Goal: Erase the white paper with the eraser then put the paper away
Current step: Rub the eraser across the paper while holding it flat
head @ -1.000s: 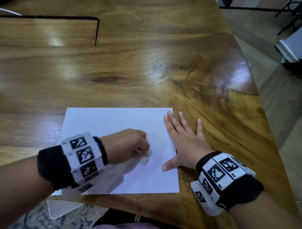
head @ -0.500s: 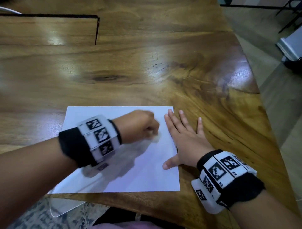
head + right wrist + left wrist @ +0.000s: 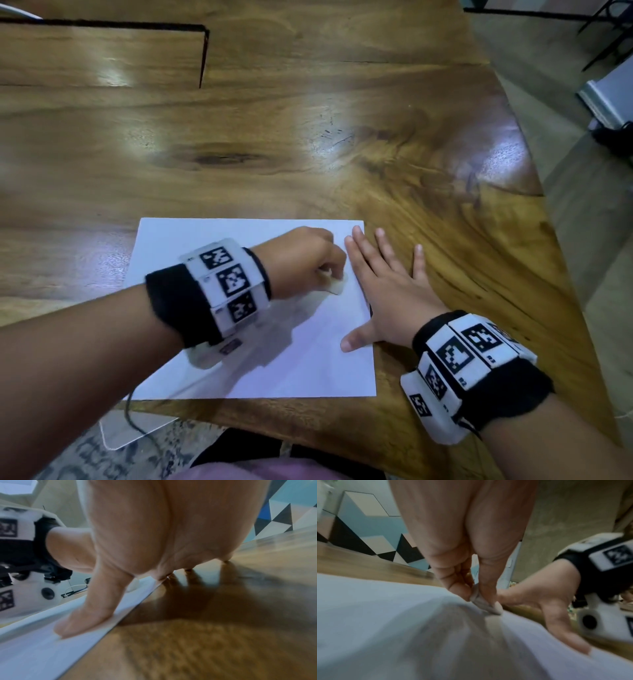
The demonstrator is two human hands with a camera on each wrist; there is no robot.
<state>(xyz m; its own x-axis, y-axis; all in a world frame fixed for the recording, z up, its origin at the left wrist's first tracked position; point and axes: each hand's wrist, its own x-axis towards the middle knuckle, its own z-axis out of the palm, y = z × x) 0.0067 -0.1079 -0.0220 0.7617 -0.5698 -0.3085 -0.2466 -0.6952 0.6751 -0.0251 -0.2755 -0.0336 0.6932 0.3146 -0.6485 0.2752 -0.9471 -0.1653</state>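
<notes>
A white sheet of paper (image 3: pixel 301 363) lies flat near the front edge of the wooden table (image 3: pixel 308 144). My left hand (image 3: pixel 305 260) is curled round a small whitish eraser (image 3: pixel 337 287) whose tip touches the paper near its upper right part; in the left wrist view the eraser (image 3: pixel 481 601) is pinched between thumb and fingers on the sheet (image 3: pixel 376 615). My right hand (image 3: pixel 387 291) lies flat with spread straight fingers across the paper's right edge, thumb on the sheet, fingers mostly on the wood. In the right wrist view the thumb (image 3: pixel 89 615) presses the paper (image 3: pixel 34 649).
The table's front edge (image 3: pixel 308 421) runs just below the paper, and its right edge slants off toward the floor (image 3: pixel 582 240). A rectangular cut line (image 3: pixel 202 51) marks the tabletop at the far left. A clear plastic piece (image 3: pixel 130 431) shows below the table edge.
My left hand with the eraser has moved from the paper's lower middle up and to the right, close to my right hand's fingers. The right hand and the paper have stayed put.
</notes>
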